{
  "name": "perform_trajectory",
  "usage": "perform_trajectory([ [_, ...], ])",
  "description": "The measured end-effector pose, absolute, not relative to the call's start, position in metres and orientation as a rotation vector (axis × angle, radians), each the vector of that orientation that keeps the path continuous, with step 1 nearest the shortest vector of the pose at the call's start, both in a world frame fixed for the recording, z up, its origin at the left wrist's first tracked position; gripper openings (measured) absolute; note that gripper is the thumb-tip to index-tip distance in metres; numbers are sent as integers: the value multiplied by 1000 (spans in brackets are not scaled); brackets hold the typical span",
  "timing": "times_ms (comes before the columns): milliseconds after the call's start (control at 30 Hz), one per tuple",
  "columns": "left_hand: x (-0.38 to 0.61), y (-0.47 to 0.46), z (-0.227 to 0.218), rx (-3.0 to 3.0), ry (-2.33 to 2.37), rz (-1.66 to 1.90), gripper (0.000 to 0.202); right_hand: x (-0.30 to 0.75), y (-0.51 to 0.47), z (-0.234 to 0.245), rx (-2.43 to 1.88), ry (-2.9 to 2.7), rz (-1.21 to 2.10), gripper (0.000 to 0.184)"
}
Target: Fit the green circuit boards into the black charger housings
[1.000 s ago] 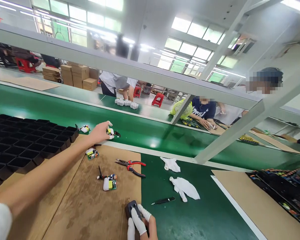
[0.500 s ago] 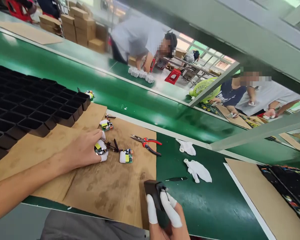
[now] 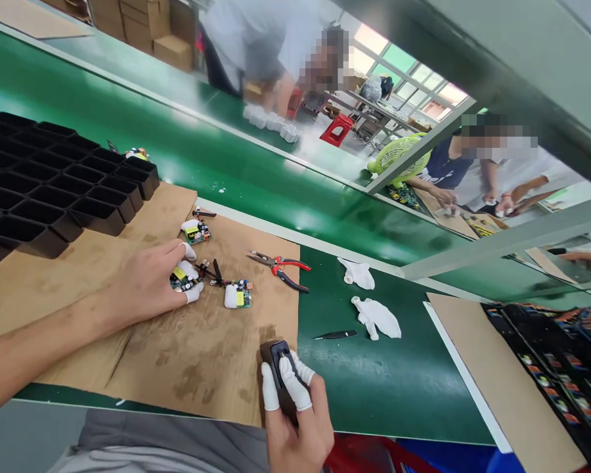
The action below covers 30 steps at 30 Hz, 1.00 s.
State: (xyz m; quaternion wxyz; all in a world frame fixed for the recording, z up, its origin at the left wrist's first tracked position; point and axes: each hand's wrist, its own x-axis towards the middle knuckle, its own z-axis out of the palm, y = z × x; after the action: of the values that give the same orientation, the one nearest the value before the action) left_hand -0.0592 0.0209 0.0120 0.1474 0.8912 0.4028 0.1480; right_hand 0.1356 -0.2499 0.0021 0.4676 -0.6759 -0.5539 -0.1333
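Holding, left hand: in the head view, the left hand [image 3: 140, 279] pinches a circuit board [image 3: 181, 276] between thumb and finger, over the left part of the cardboard [image 3: 201, 355]; whether the board is lifted or resting, I cannot tell.
Circuit board: probably light and stiff, yet fragile, with small parts crowding it; best taken by its edges, clear of the dark piece reaching right.
Right hand: the right hand [image 3: 300, 410] clasps a black box [image 3: 274, 351] near the cardboard's near right edge, one finger along its upper face.
Black box: likely hard, light plastic, somewhat slippery; its long side walls look like the firmest hold.
White finger covers [image 3: 270, 389]: these should soften the touch and may help grip.
Neighbours: a second board [image 3: 238, 295] lies right of the left hand, with pliers [image 3: 278, 264] farther right and far.
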Motion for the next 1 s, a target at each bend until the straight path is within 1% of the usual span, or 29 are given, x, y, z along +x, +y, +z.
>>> perform_trajectory([
  [133, -59, 22, 13, 2545, 1171, 412, 39, 130, -252, 9, -1706, -1182, -476, 47],
  [300, -58, 23, 14, 2533, 1188, 393, 41, 141, -253, -4, -1726, -1411, -253, 44],
  [400, -59, 22, 15, 2534, 1174, 395, 41, 147, -252, -10, -1733, -1411, -265, 41],
  [500, -59, 21, 15, 2539, 1159, 399, 40, 145, -250, -4, -1729, -1406, -300, 39],
  [567, -60, 21, 15, 2543, 1159, 386, 38, 140, -251, 6, -1701, -1383, -323, 46],
  [667, -60, 21, 15, 2545, 1167, 371, 37, 132, -253, 19, -1648, -1247, -418, 60],
  [700, -60, 22, 16, 2543, 1165, 376, 37, 132, -254, 21, -1656, -1222, -428, 62],
  [733, -60, 22, 16, 2541, 1163, 382, 37, 132, -254, 21, -1675, -1231, -406, 61],
  [867, -61, 22, 15, 2544, 1158, 381, 35, 143, -253, 9, -1715, -1418, -212, 43],
  [1000, -60, 22, 12, 2543, 1154, 401, 36, 151, -250, -5, -1680, -1404, -245, 45],
])
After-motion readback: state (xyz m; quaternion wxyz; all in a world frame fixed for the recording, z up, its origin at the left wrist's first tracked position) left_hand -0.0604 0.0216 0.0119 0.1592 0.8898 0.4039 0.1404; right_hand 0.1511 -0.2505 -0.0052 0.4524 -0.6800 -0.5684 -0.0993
